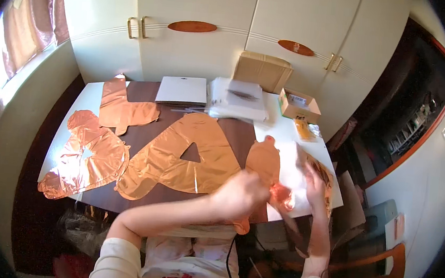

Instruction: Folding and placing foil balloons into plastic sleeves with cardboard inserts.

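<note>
White shirt (192,276) closest. Left fingers (255,188) look curled, right fingers (311,171) extended; blurred, can't tell gap or grip. Copper balloon (263,158) beside left could tear if yanked.

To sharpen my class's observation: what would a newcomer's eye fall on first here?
Probably the large, flat A-shaped copper foil balloon in the middle of the table. Next, perhaps, the gleaming foil piece at the table's left end. On the right, the left hand and right hand look blurred near a narrow copper foil piece.
</note>
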Demonstrator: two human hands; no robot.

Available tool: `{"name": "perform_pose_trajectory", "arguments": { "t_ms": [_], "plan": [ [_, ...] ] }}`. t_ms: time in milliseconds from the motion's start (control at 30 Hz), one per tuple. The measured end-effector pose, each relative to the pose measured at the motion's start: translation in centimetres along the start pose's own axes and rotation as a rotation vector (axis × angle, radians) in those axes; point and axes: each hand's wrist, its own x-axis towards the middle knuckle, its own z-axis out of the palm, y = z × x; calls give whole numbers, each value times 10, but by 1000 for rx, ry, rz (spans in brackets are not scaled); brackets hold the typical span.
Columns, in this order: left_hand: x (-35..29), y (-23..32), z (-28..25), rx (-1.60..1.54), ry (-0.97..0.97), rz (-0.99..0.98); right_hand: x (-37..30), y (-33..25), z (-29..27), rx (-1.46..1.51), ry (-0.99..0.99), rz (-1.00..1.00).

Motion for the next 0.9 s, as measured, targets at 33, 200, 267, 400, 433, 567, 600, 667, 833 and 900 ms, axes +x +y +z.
{"name": "perform_pose_trajectory", "arguments": {
  "t_ms": [33, 200, 267, 400, 433, 567, 600, 667, 833, 900],
  "plan": [
    [7, -22, -16, -110, 233, -29, 0, 10, 16, 201, -113, 28],
    [15, -115, -119, 95, 200, -587, -5, 27, 61, -222, -284, -165],
    [19, -128, -145, 181, 356, -515, -4, 4, 66, 108, -220, -30],
    [15, -106, -199, 210, 508, -509, -8, -98, 110, -56, -157, -355],
    [13, -98, -205, 213, 570, -425, -13, -117, 121, -90, -226, -435],
    [-19, -66, -193, 424, 610, -151, -33, -139, 161, -438, -432, -622],
    [-32, -56, -185, 398, 578, -26, -37, -131, 168, -442, -499, -601],
    [-95, -48, -165, 485, 228, -4, -39, -125, 179, -442, -513, -677],
    [-159, -8, -114, 358, -73, 50, -16, -177, 113, -215, -851, -797],
    [-178, -10, -94, 272, -173, -57, -21, -158, 126, -469, -809, -832]
  ]
}}
